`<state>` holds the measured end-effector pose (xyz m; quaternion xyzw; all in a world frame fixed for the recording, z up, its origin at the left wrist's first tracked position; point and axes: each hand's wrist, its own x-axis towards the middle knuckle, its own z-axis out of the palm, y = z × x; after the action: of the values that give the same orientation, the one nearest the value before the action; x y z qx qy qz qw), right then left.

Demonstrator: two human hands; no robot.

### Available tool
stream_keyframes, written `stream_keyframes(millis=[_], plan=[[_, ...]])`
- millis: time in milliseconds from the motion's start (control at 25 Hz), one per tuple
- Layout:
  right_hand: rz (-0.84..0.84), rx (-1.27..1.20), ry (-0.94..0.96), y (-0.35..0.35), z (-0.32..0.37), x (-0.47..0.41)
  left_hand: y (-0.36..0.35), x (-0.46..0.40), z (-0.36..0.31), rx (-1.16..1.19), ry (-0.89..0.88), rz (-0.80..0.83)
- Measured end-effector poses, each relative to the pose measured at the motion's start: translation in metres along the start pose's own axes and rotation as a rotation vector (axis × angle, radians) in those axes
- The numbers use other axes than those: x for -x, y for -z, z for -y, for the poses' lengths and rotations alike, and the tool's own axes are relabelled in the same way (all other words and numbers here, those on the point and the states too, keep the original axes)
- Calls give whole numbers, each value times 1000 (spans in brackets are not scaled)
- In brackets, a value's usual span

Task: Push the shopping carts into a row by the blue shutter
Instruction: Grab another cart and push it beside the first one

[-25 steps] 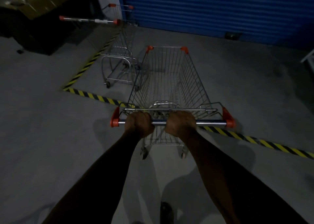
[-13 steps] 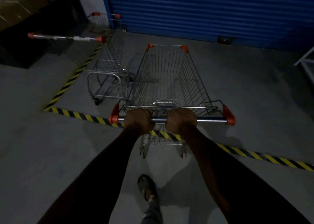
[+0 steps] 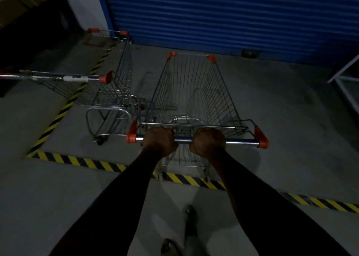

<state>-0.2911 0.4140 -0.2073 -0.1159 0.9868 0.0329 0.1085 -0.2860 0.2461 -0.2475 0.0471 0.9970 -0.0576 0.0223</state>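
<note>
head view, dim light. both hands grip the handle (image 3: pixel 197 140) of the near cart (image 3: pixel 191 92): the left hand (image 3: pixel 159 141) at about 9 o'clock of the bar's middle, the right hand (image 3: pixel 208 141) at about 3 o'clock, the fingers of each clenched round the bar. the cart's nose points to 12 o'clock, toward the blue shutter (image 3: pixel 223 16), but stands apart from it, with bare floor (image 3: pixel 281 119) between. its rear wheels sit on or just beside the striped tape (image 3: pixel 81 161) that marks the bay; most of the basket lies inside the line.

a second cart (image 3: pixel 114 92) stands at 10 o'clock, inside the bay, just beside the near cart and also nosed toward the shutter. its front reaches nearer the shutter than that of the near cart. a further bar (image 3: pixel 58 78) with an orange end runs across at 9 o'clock; whether it belongs to the second cart or to a third cannot be told. a white frame (image 3: pixel 343 75) shows at 3 o'clock.

judgement: the task is part done. one cart appears parked; the near cart is entering its place to the right of it. what is left, as far as shown: push on toward 12 o'clock until the two fronts are level, keep the sides parallel, then let go. whether more carts wait out of view cannot be told.
</note>
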Motion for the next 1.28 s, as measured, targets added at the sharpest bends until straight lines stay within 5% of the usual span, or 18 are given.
stream_keyframes(millis=[560,1040,1280], plan=[[-49,55,-25,45,20,-249,-5,-237,106,37,-93,-38],[3,-57,-293,60,63,-308,-10,-304,166,54,-277,-132],[22,-26,-278,66,65,-316,-48,-308,178,63,-394,-524]])
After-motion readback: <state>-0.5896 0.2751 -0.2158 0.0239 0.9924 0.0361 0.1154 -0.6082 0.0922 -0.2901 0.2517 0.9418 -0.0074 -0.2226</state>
